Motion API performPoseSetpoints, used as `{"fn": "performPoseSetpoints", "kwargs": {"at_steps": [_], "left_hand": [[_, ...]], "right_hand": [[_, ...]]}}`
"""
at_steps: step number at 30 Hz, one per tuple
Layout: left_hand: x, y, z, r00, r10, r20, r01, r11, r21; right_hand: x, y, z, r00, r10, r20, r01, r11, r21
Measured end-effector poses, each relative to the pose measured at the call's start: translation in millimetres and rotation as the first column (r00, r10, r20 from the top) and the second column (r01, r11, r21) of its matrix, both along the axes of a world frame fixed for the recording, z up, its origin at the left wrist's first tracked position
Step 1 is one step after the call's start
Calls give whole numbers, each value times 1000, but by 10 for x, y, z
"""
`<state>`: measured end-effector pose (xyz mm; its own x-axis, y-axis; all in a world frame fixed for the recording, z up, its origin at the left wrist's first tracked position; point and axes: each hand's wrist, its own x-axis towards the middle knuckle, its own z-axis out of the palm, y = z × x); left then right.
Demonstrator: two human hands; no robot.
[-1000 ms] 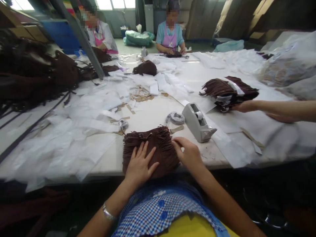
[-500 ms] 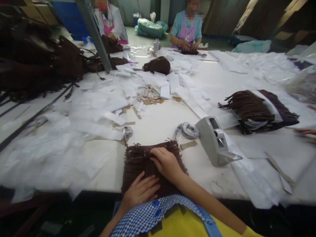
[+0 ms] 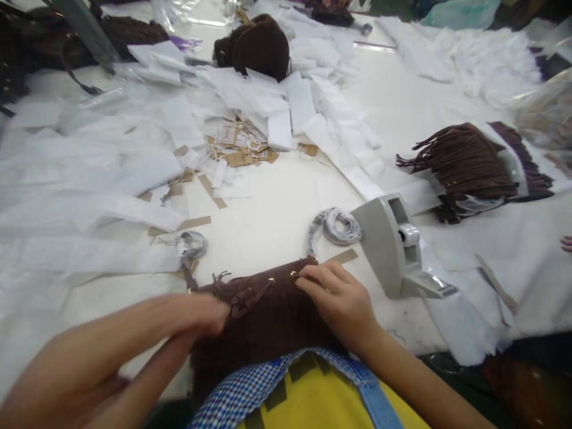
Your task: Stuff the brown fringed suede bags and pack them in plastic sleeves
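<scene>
A dark brown fringed handbag (image 3: 272,325) lies at the table's front edge, against my body. Along its top run gold eyelets, a cord and a knotted tie (image 3: 243,301). My right hand (image 3: 342,298) pinches the bag's top edge beside an eyelet. Raised close to the camera, my left hand (image 3: 134,339) is blurred; its thumb and fingers come together in front of the bag, near the tie. Whatever sits between those fingertips cannot be made out. Wrapped straps form coils at both top corners, a left coil (image 3: 192,244) and a right coil (image 3: 342,226).
A grey tape dispenser (image 3: 384,238) stands right of the bag. Farther right lies a brown fringed bundle (image 3: 473,164) with a white band. Paper tags (image 3: 243,149), white sheets (image 3: 111,137) and a rounded brown bag (image 3: 261,47) cover the left and back.
My left hand has lifted off the bag's front toward the camera. My right hand has shifted right along the top edge, where eyelets now show. The view has tilted down.
</scene>
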<state>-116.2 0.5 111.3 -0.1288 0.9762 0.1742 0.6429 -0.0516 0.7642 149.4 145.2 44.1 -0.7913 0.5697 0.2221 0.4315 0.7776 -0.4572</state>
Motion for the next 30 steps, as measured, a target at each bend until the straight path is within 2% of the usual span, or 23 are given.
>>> {"fn": "performPoseSetpoints", "kwargs": {"at_steps": [2,3,5,6,8,9,10,11,13,16,20,23,25,26,28,29,30], "left_hand": [[35,437,-49,976,-183,-118,174,982,-78],[74,649,-103,967,-221,-130,204,970,-131],[175,1004,-242,928,-361,-96,318,899,-301],[227,1135,-317,897,-440,-40,395,839,-373],[309,1302,-459,834,-541,104,524,719,-457],[335,1343,-520,808,-561,179,570,670,-476],[348,1365,-572,791,-558,250,601,633,-488],[352,1371,-614,782,-537,316,618,606,-500],[338,1357,-664,778,-462,426,629,576,-522],[303,1317,-657,756,-389,526,647,564,-513],[279,1278,-576,717,-434,545,692,541,-479],[283,1252,-528,708,-473,525,701,564,-436],[289,1231,-514,712,-473,518,691,599,-403],[291,1219,-511,715,-465,522,686,609,-398],[292,1197,-514,718,-446,533,680,613,-403],[291,1188,-518,720,-439,538,678,609,-411],[290,1182,-522,724,-432,538,675,605,-423]], "right_hand": [[47,-40,153,994,105,-23,-107,983,-147],[73,-54,238,979,200,-36,-202,943,-266],[115,-58,376,943,319,-92,-325,827,-458],[126,-45,410,951,289,-111,-306,821,-483],[124,9,386,993,63,-105,-99,915,-390],[110,45,336,994,-57,-98,24,950,-312],[89,83,273,989,-125,-74,103,962,-252],[63,119,207,990,-137,-29,127,966,-224],[4,179,110,993,-77,86,96,965,-246],[-70,240,100,985,17,169,39,946,-322],[-87,280,167,998,59,-7,-56,880,-472],[-41,238,96,977,-94,-189,-35,811,-585],[-4,166,-19,914,-291,-282,17,723,-691],[11,120,-88,861,-405,-306,29,641,-767],[33,29,-218,746,-605,-279,-11,406,-914],[39,-9,-269,705,-669,-238,-51,287,-957],[45,-36,-304,681,-705,-199,-79,199,-977]]}}
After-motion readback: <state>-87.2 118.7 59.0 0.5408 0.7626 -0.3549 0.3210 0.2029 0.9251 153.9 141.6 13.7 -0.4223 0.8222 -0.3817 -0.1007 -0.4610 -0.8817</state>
